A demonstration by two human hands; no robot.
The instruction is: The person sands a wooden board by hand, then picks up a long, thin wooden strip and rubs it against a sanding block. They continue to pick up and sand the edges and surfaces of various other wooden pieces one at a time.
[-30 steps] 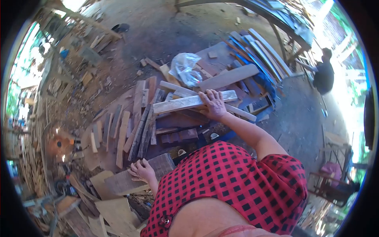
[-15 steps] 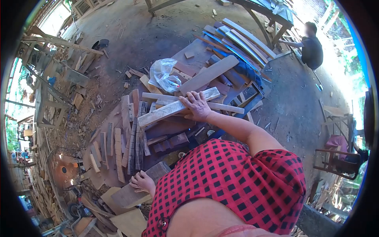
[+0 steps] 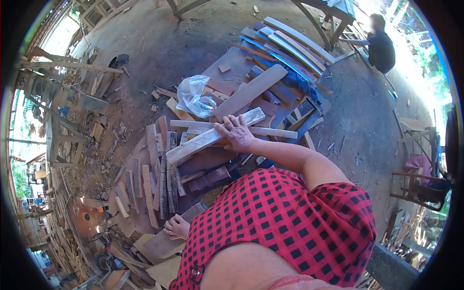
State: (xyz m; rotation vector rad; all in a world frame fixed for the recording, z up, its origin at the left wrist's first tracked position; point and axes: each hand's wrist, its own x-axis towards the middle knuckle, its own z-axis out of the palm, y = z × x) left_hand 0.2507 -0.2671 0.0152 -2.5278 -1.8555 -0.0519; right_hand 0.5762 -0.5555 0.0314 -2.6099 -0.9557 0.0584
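Observation:
My right hand (image 3: 235,134) reaches across and is closed over the middle of a pale, rough wooden bar (image 3: 193,146). The bar lies slanted over a thin wood strip (image 3: 275,132) and other pieces. A wide, smooth board (image 3: 256,89) lies just beyond my fingers. Near my body, my left hand (image 3: 177,227) rests with fingers apart on a broad grey-brown plank (image 3: 162,244). Several short wooden sticks (image 3: 147,193) lie side by side between my hands and to the left. The underside of the bar and my right thumb are hidden.
A clear plastic bag (image 3: 193,96) sits on the pile. Long boards (image 3: 295,48) are stacked behind it, near a wooden workbench (image 3: 333,12). Another person (image 3: 381,46) crouches at the far right. A chair (image 3: 420,188) stands right; scrap wood (image 3: 72,106) crowds the left.
The view has shifted slightly, moving the pile a little leftward in the frame. My right hand stays on the bar and my left hand on the plank.

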